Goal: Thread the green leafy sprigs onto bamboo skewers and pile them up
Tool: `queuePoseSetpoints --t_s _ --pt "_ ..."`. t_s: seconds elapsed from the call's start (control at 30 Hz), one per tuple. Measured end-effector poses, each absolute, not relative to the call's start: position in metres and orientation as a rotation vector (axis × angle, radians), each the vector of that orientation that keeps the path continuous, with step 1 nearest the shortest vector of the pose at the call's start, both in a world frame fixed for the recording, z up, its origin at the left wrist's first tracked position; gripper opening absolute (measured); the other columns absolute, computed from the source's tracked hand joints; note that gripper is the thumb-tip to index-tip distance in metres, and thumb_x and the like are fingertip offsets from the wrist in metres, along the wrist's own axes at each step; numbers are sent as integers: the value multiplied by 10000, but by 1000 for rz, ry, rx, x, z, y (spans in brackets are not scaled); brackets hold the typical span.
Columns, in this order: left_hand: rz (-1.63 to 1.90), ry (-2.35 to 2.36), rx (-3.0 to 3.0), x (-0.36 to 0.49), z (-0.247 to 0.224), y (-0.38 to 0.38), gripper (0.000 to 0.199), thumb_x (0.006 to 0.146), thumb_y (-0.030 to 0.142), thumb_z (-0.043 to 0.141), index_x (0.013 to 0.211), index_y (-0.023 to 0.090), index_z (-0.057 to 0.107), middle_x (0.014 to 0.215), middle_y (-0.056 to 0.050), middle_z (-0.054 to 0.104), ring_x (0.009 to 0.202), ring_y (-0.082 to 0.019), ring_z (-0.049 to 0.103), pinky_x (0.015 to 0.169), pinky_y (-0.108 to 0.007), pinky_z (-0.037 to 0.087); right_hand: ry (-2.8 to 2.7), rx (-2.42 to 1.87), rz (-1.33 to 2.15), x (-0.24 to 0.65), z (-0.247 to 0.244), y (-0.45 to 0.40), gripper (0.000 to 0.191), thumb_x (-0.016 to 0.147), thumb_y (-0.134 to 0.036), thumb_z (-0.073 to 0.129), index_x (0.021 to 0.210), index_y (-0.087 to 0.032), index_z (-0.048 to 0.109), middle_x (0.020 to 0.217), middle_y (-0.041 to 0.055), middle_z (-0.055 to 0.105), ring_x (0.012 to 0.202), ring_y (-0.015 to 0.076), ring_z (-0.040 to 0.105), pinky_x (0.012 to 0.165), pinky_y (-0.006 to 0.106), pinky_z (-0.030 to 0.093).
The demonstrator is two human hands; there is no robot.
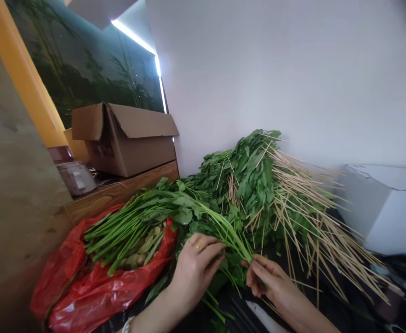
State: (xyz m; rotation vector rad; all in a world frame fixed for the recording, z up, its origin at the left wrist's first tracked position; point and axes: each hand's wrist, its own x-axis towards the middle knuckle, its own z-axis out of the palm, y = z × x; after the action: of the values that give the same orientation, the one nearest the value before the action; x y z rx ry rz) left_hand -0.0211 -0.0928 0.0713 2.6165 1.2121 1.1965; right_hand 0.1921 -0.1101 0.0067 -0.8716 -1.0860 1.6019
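Note:
Between thumb and fingers, my right hand (263,275) pinches the lower end of a long leafy green stalk (229,226). The stalk slants up and left across the other greens. Just left of it, my left hand (198,266) has its fingers curled, with a ring on one; whatever lies inside the fingers is hidden. Loose green leaves (230,270) lie below and between both hands. Beside my left hand is a red plastic bag (109,300) bearing a bundle of green stalks (118,231), with pale pieces underneath.
Behind my hands rises a heap of leafy greens (255,175) threaded on thin wooden skewers (314,212), whose ends stick out to the right. An opened cardboard box (137,148) stands on a wooden ledge (147,182) at left. A white box (379,208) stands at right.

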Motion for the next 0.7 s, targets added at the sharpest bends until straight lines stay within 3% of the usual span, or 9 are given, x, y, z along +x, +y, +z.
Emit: queuePoseSetpoints --t_s 0.1,0.23,0.43,0.57,0.7 --pt "1190 1158 2989 -12 74 -89 221 932 240 513 1124 269 619 1098 -41 687 1081 -225 541 920 -411 344 -1092 -854 1603 191 4 -109 402 733 -552 721 735 -175 581 584 -15 625 441 62 519 441 184 320" --pt "920 1163 3187 -4 69 -77 186 951 224 471 1099 222 582 1034 -47 675 1123 -232 509 947 -440 297 -1083 -847 1605 191 -1 -107 389 752 -541 712 815 -169 621 590 -10 630 443 66 526 439 186 332" --pt "590 995 3378 -1 61 -72 49 872 188 526 854 182 570 856 -52 606 878 -219 534 884 -428 343 -1110 -839 1640 189 2 -110 391 762 -539 703 816 -161 619 594 -10 623 444 61 518 447 186 332" --pt "923 1198 3002 2 58 -62 102 783 149 511 689 188 522 720 -27 551 728 -186 508 692 -324 384 -1134 -840 1613 187 6 -114 343 803 -503 676 837 -169 610 614 -24 612 478 58 517 488 187 357" --pt "1422 1477 2187 -12 78 -48 216 836 137 354 666 196 474 636 15 475 615 -145 471 579 -249 383 -1140 -859 1549 192 2 -109 359 791 -512 677 762 -172 566 609 -16 619 454 60 508 475 195 352"
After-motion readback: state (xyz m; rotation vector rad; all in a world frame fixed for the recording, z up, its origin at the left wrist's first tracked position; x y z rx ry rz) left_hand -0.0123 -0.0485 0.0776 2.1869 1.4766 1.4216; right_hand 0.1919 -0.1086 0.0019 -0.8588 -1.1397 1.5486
